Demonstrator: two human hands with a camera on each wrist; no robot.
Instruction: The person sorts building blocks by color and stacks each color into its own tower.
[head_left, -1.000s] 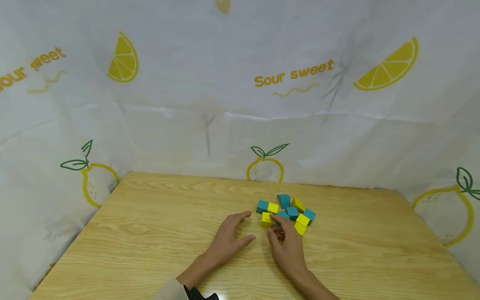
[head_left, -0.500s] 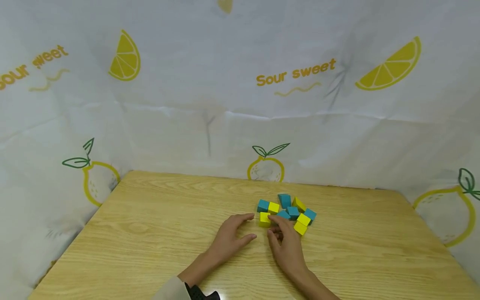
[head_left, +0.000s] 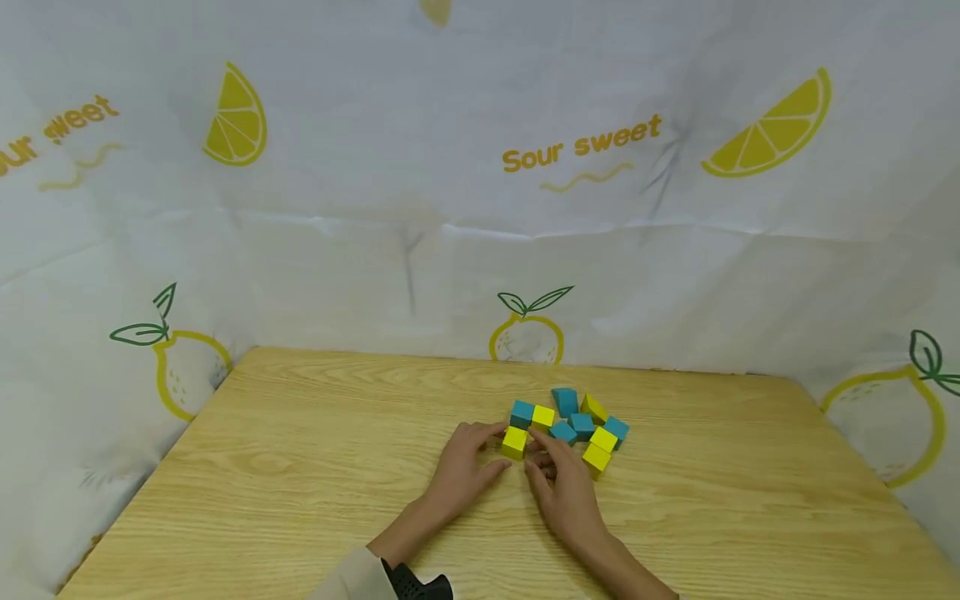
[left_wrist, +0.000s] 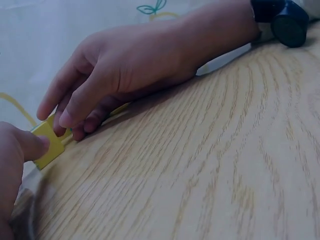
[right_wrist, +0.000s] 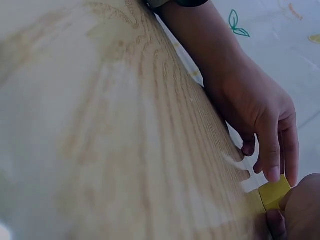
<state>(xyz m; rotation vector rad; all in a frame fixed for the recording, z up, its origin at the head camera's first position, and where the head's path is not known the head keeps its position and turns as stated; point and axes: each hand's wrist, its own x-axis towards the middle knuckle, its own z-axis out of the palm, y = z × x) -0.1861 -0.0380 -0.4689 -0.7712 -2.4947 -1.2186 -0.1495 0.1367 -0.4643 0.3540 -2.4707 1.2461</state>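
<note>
My left hand has its index finger at the back-left corner and its thumb at the front of a yellow cube, pinching it close over the table. In the left wrist view, the near thumb tip overlaps a face of this cube. My right hand is just right of it, fingers loosely bent, index fingertip beside its right edge. Behind the held cube, a blue block and another yellow cube sit side by side. The right wrist view shows the left hand's fingertips at the cube, which the right hand partly covers.
Right of these stand more blue and yellow blocks: blue ones in the middle, a yellow wedge at the back, and yellow cubes at the front right. The wooden table meets a lemon-printed cloth behind.
The yellow cube has shifted left from under the right index fingertip and turned slightly, into the left hand's finger gap. The right hand has moved a little left; the other blocks stay put.
</note>
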